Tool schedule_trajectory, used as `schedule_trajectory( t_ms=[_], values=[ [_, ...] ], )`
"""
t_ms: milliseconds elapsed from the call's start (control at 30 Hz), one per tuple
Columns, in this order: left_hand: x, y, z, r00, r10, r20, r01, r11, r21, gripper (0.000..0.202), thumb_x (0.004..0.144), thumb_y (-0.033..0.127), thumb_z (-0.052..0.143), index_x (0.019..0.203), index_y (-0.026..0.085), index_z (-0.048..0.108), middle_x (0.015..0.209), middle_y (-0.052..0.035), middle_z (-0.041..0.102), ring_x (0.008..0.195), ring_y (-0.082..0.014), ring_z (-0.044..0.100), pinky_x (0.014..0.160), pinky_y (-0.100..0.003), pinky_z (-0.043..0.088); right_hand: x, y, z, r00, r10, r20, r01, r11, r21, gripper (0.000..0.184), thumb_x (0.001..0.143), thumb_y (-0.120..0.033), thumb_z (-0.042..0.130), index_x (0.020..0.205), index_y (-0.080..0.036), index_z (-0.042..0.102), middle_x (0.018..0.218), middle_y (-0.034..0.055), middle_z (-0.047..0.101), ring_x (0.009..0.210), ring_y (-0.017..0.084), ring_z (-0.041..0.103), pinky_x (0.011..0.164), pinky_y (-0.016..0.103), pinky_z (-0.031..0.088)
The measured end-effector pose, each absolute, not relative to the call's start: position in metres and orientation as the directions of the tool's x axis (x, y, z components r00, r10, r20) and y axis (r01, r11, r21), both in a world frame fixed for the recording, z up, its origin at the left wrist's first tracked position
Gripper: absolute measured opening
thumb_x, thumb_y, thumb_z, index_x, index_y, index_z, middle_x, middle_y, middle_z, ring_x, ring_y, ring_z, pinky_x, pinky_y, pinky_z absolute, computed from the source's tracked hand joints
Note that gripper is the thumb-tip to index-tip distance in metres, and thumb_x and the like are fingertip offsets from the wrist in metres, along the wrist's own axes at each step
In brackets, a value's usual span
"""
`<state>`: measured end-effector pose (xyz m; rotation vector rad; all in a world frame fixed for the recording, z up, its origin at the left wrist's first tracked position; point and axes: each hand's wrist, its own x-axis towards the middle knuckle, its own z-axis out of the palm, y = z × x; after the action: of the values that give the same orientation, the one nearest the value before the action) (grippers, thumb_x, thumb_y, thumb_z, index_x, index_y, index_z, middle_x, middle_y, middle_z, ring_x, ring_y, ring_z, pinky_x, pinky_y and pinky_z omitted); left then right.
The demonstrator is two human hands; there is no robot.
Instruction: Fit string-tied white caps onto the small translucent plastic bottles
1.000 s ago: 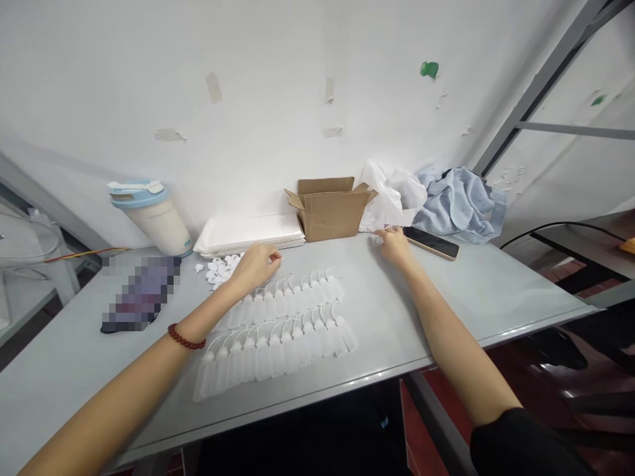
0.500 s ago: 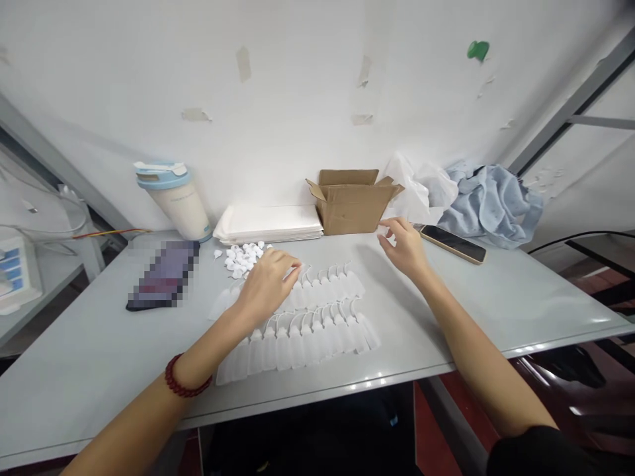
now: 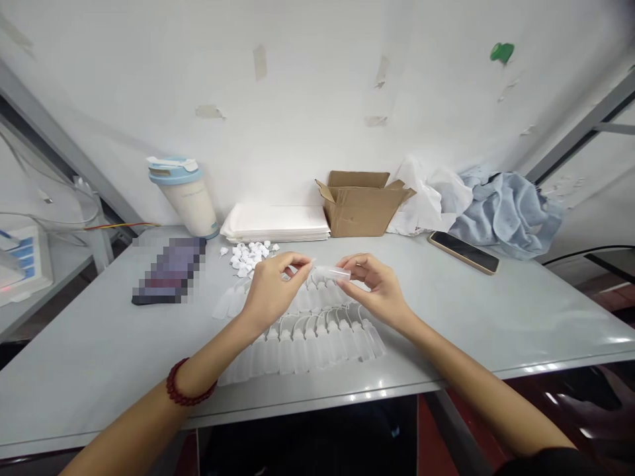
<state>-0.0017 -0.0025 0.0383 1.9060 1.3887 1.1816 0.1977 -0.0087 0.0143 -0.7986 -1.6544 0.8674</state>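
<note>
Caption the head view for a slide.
Right hand holds a translucent tube, left hand pinched near its end, over rows of similar tubes.

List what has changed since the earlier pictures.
The right hand has moved left, away from the white bag, and now holds a clear tube; the left hand has moved slightly right, its grip unclear. The cardboard box and phone stayed put.

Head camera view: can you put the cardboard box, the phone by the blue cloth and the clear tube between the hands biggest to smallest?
1. Cardboard box
2. Phone
3. Clear tube, smallest though nearer
</note>
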Motion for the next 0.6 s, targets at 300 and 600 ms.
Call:
schedule_trajectory(
  t_ms=[300,600],
  values=[
    [0.0042,-0.0099,0.0362,0.137,0.839,0.527,0.508,-0.516,0.689,0.009,0.084,0.019,0.060,0.084,0.019,0.069,0.080,0.0000,0.072,0.069,-0.0134,0.061,0.065,-0.026,0.050,0.1969,-0.0104,0.0135,-0.185,0.847,0.499,0.155,0.526,-0.836,0.015,0.083,-0.024,0.064,0.090,-0.020,0.052,0.096,0.0050,0.061,0.079,0.014,0.065,0.074,0.033,0.056],
    [0.0043,-0.0102,0.0326,0.249,0.669,0.700,0.514,-0.704,0.491,0.013,0.087,0.013,0.054,0.090,0.018,0.066,0.084,-0.0040,0.071,0.076,-0.0163,0.064,0.067,-0.029,0.053,0.1948,-0.0136,0.0072,-0.247,0.709,0.661,0.452,0.687,-0.569,0.008,0.087,-0.023,0.057,0.086,-0.022,0.049,0.090,0.0059,0.064,0.074,0.014,0.063,0.067,0.030,0.057]
  ],
)
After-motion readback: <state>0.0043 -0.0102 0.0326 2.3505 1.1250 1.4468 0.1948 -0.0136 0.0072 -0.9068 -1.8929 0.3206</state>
